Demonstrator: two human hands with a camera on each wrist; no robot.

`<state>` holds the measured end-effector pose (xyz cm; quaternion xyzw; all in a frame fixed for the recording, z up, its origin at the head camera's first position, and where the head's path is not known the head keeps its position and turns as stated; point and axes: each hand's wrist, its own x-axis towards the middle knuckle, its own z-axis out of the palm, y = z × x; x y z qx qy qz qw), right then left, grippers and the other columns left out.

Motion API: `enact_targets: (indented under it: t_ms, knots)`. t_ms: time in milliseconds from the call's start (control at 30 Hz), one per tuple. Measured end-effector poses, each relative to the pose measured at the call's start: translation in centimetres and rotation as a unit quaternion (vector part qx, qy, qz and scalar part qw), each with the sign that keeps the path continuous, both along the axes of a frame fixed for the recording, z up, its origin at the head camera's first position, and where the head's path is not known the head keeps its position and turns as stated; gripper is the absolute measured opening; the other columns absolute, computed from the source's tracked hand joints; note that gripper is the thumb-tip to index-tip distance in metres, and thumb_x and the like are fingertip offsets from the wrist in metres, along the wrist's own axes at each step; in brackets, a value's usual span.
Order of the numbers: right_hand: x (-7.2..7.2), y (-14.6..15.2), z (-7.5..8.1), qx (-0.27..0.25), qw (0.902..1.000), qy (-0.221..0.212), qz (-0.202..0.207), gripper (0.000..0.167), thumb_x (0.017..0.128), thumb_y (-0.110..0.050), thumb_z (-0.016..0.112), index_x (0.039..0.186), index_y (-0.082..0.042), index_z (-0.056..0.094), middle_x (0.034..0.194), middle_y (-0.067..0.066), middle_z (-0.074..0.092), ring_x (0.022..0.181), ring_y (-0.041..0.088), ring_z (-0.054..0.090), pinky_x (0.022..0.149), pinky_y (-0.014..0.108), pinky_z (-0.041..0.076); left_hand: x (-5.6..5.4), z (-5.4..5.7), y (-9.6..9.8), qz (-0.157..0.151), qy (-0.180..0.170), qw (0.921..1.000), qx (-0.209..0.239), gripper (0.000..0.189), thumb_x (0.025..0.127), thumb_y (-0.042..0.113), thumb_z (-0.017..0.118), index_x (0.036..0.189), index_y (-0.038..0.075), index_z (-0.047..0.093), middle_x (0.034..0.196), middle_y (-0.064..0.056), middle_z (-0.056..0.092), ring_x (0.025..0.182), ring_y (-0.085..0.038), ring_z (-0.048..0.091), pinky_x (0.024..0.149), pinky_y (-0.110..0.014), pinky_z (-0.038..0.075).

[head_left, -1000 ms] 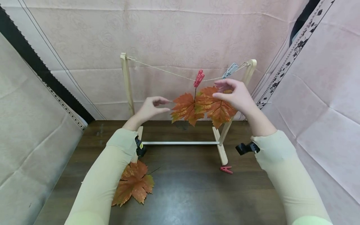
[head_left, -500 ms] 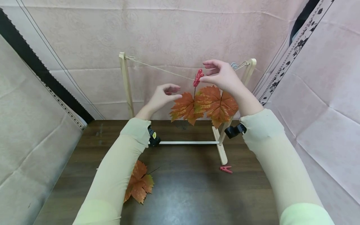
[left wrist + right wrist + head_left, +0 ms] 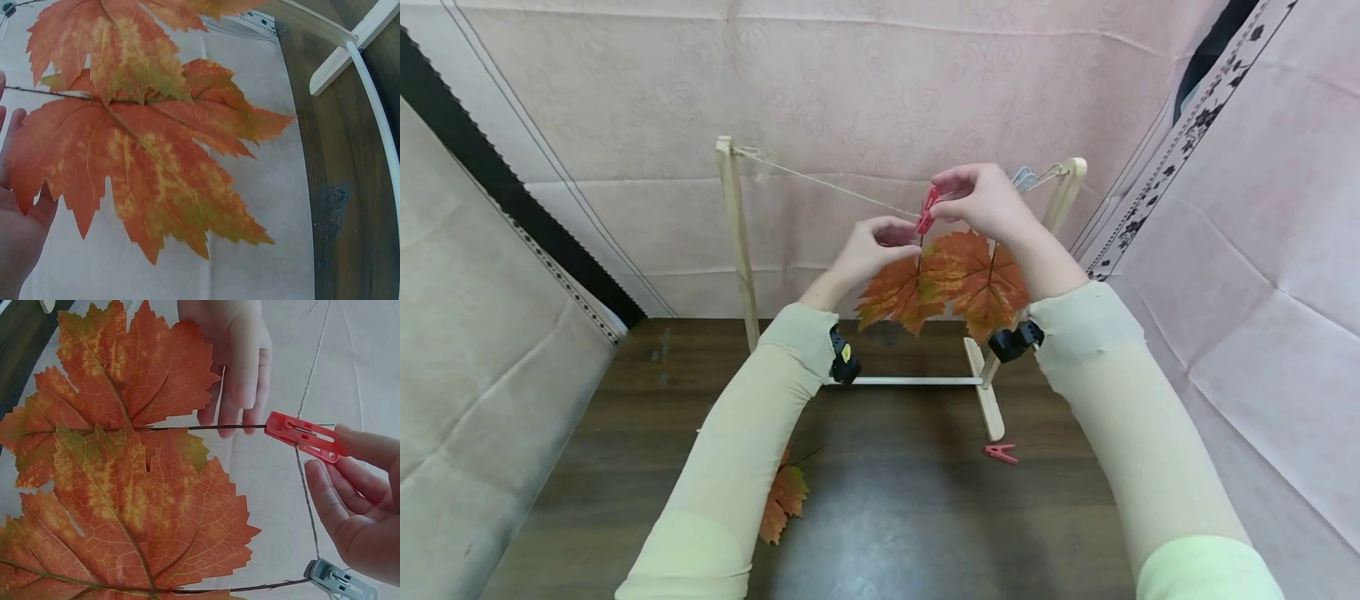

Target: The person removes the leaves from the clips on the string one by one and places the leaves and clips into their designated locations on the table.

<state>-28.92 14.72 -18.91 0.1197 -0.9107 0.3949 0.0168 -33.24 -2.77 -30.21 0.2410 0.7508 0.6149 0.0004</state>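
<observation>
A red clothespin (image 3: 927, 210) clips the stem of an orange artificial maple leaf (image 3: 892, 297) to a string. My right hand (image 3: 981, 200) has its fingertips around the clothespin's handle end, seen closely in the right wrist view. My left hand (image 3: 868, 254) reaches beside the same stem, fingers extended and not closed on it; the right wrist view shows it just beyond the stem. Overlapping that leaf on the right hangs a second orange leaf (image 3: 988, 287), its stem clipped by a light blue clothespin (image 3: 340, 581). The right hand partly hides the blue pin in the head view.
The string (image 3: 820, 181) spans a small wooden stand, between a left post (image 3: 737, 225) and a right post (image 3: 1066, 196). A white crossbar (image 3: 917, 381) joins its base. On the table lie a loose leaf (image 3: 786, 496), partly under the left sleeve, and a pink clothespin (image 3: 1000, 452).
My right hand has moved up and left from the second leaf to the red clothespin. My left hand has moved right and up toward the first leaf's stem. The hanging leaves barely shifted.
</observation>
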Motion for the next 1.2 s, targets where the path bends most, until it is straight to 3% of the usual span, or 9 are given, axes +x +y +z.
enact_targets:
  t_ms: [100, 267, 567, 733, 1000, 1200]
  knots:
    - [0.0, 0.0, 0.0, 0.002, 1.0, 0.004, -0.006, 0.039, 0.086, -0.016, 0.067, 0.122, -0.003, 0.06, 0.111, 0.015, 0.064, 0.084, 0.01, 0.062, 0.079, 0.022, 0.051, 0.0, 0.0, 0.6, -0.009, -0.002, 0.9999, 0.014, 0.034, 0.083, 0.012, 0.071, 0.114, 0.002, 0.062, 0.108, -0.017, 0.066, 0.093, -0.017, 0.062, 0.085, -0.028, 0.051]
    - [0.1, 0.1, 0.2, -0.001, 1.0, 0.001, -0.009, 0.037, 0.085, -0.016, 0.068, 0.119, -0.003, 0.061, 0.111, 0.013, 0.065, 0.089, 0.012, 0.062, 0.088, 0.031, 0.05, 0.1, 0.2, 1.3, -0.006, -0.016, 0.9995, 0.026, 0.03, 0.085, 0.009, 0.068, 0.112, -0.002, 0.062, 0.106, -0.018, 0.067, 0.09, -0.014, 0.063, 0.085, -0.027, 0.051]
    - [0.3, 0.4, 0.5, -0.038, 0.9992, -0.011, 0.003, 0.035, 0.082, -0.014, 0.072, 0.113, -0.003, 0.062, 0.095, 0.001, 0.068, 0.088, 0.009, 0.061, 0.094, 0.035, 0.044, 0.5, 0.3, 1.3, -0.001, -0.036, 0.9974, 0.062, 0.013, 0.085, 0.008, 0.067, 0.093, -0.001, 0.064, 0.092, -0.01, 0.071, 0.084, -0.014, 0.062, 0.079, -0.024, 0.049]
    - [0.3, 0.6, 0.5, -0.037, 0.9991, -0.02, 0.004, 0.038, 0.083, -0.015, 0.071, 0.118, -0.003, 0.062, 0.093, -0.003, 0.066, 0.09, 0.009, 0.06, 0.095, 0.036, 0.044, 0.5, 0.4, 1.2, -0.003, -0.034, 0.9983, 0.047, 0.014, 0.085, 0.007, 0.067, 0.094, -0.004, 0.064, 0.09, -0.009, 0.071, 0.082, -0.014, 0.062, 0.077, -0.023, 0.049]
    - [0.6, 0.8, 1.0, -0.063, 0.9979, -0.01, -0.016, 0.033, 0.082, -0.012, 0.072, 0.112, 0.001, 0.065, 0.078, -0.01, 0.065, 0.079, 0.006, 0.061, 0.083, 0.026, 0.05, 0.5, 0.6, 1.0, 0.003, -0.02, 0.9989, 0.043, 0.019, 0.085, 0.004, 0.066, 0.098, -0.01, 0.063, 0.084, -0.008, 0.069, 0.074, -0.012, 0.059, 0.07, -0.021, 0.049]
    - [0.8, 0.8, 1.4, -0.093, 0.9948, 0.01, -0.04, 0.031, 0.081, -0.013, 0.072, 0.109, 0.001, 0.066, 0.079, -0.01, 0.065, 0.079, 0.005, 0.062, 0.082, 0.025, 0.053, 0.5, 0.5, 0.5, 0.01, -0.005, 0.9999, 0.001, 0.015, 0.086, 0.006, 0.066, 0.095, -0.005, 0.064, 0.084, -0.007, 0.067, 0.073, -0.011, 0.058, 0.069, -0.02, 0.049]
